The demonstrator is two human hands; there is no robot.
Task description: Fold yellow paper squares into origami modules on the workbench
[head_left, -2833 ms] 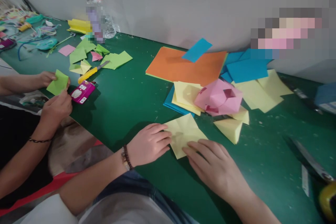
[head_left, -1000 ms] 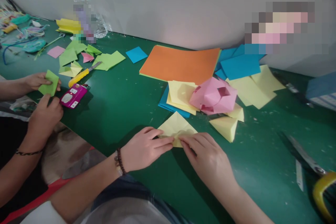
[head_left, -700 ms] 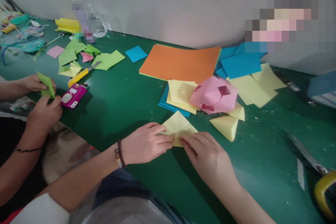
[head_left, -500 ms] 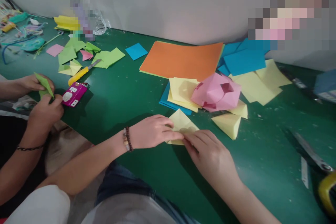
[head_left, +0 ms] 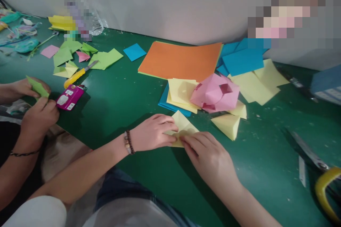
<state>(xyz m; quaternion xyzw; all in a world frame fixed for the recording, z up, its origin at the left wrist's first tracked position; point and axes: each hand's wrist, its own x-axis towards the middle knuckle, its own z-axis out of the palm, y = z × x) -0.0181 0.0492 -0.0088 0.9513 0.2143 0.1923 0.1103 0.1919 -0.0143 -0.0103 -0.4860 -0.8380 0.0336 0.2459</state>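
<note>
A partly folded pale yellow paper (head_left: pixel 183 125) is lying near the front edge of the desk (head_left: pixel 117 103). My right grip (head_left: pixel 211 158) is grasping its folded lower edge. My left grip (head_left: pixel 151 133) is covering its left corner, pinching or just pressing, I cannot tell. Beyond, a pink paper model (head_left: pixel 214 95) is partly hiding yellow sheets (head_left: pixel 182 92); an orange sheet (head_left: pixel 179 60) is lying near the back edge.

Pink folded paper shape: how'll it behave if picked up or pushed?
Probably light: the pink shape looks folded from paper, its openings suggesting a hollow body. Likely crushable if squeezed, given thin-looking walls. Flat facets suggest it'd slide rather than roll.
</note>
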